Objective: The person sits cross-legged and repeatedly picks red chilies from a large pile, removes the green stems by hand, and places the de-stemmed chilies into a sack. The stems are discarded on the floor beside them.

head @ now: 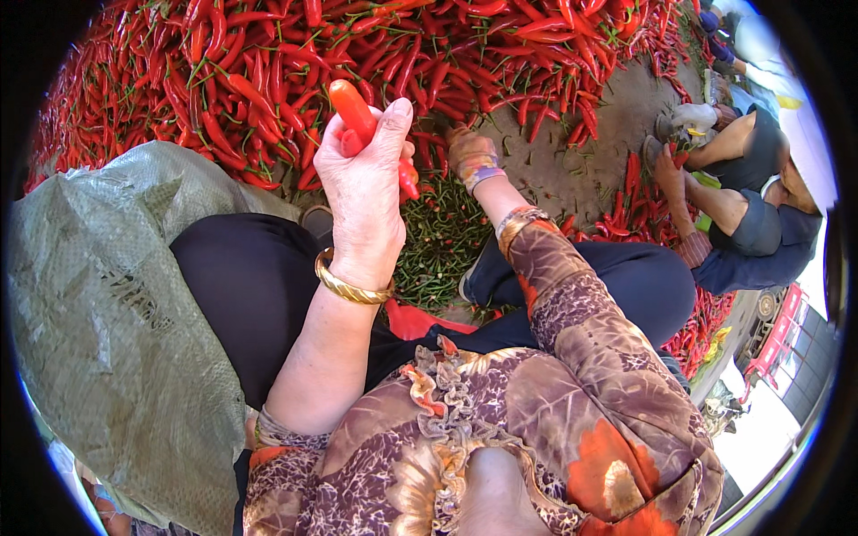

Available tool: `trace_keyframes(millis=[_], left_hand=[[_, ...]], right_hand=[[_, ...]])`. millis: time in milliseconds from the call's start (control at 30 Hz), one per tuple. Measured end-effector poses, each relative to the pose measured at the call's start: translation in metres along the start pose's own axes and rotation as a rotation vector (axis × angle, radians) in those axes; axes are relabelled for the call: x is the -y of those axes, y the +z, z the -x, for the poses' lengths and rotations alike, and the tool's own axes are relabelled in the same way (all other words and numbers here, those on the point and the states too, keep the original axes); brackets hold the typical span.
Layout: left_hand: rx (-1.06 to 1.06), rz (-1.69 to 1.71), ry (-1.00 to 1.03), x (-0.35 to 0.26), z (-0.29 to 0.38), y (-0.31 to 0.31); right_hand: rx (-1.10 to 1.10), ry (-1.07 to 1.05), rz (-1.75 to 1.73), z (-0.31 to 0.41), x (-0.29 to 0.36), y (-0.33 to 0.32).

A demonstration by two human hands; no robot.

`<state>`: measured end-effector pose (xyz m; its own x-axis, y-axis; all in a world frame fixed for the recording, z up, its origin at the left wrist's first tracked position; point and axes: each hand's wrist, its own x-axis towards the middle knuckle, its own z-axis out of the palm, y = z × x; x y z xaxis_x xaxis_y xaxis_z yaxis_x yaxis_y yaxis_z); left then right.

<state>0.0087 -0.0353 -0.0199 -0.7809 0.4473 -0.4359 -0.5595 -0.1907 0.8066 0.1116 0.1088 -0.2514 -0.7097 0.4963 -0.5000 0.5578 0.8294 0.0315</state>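
Note:
My left hand [365, 161], bare and with a gold bangle at its wrist, is closed around several red chili peppers [353, 110]. Their ends stick out above and below the fist. Lower right of it, my right hand [473, 155] wears a multicoloured glove and reaches to the edge of a large heap of red chili peppers [281, 74]. Its fingertips are hidden, so whether they grip a pepper cannot be seen. Below this hand, between my legs, lies a pile of green pepper stems [436, 248].
A pale green woven sack [120, 321] drapes at my left. To the right, another person's hand [668, 175] holds red pepper beside a smaller pepper pile [627, 218]. More people sit beyond. Bare ground [570, 161] bears scattered stems. A red vehicle [777, 335] stands farther off.

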Motion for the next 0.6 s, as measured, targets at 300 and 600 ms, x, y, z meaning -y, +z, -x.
trace_keyframes(millis=[300, 600], left_hand=[[-0.034, -0.142, -0.03, 0.004, -0.003, 0.003], [0.082, -0.243, -0.047, 0.005, 0.0, -0.001]], right_hand=[[0.179, 0.236, -0.544, 0.0, -0.006, -0.025], [-0.226, 0.035, 0.025, 0.031, 0.011, 0.035]])
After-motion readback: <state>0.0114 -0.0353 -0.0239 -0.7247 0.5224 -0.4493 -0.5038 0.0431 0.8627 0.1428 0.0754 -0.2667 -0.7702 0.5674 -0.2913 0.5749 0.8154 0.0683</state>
